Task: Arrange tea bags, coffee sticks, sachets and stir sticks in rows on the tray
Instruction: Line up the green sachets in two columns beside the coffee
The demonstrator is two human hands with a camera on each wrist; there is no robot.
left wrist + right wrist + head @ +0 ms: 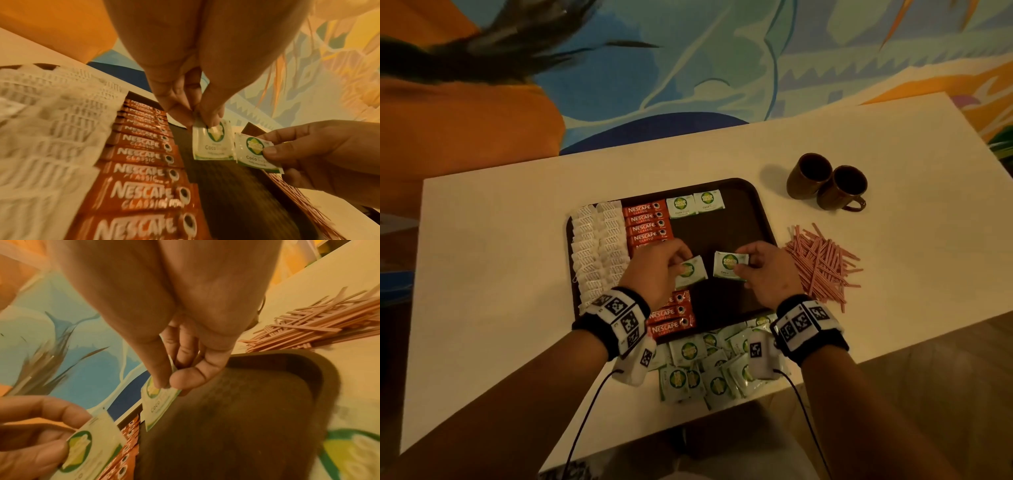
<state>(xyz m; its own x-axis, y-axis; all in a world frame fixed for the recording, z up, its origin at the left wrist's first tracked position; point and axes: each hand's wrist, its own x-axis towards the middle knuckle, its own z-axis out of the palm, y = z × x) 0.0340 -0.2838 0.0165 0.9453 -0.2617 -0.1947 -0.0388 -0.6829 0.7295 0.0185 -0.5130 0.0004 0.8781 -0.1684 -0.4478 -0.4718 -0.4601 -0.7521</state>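
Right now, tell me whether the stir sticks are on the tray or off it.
Off: stir sticks lie heaped on the table right of the tray.

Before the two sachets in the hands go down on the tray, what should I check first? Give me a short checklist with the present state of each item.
1. Left hand has a firm grip on its sachet: ok, pinched at one edge.
2. Right hand holds its sachet: ok.
3. Free tray floor below the two placed sachets: ok, bare.
4. Held sachets face up like the placed ones: ok, logos show.
5. Coffee sticks stay in line: cannot tell, the left hand hides some.
6. Stir sticks on the tray: not ok, piled on the table.
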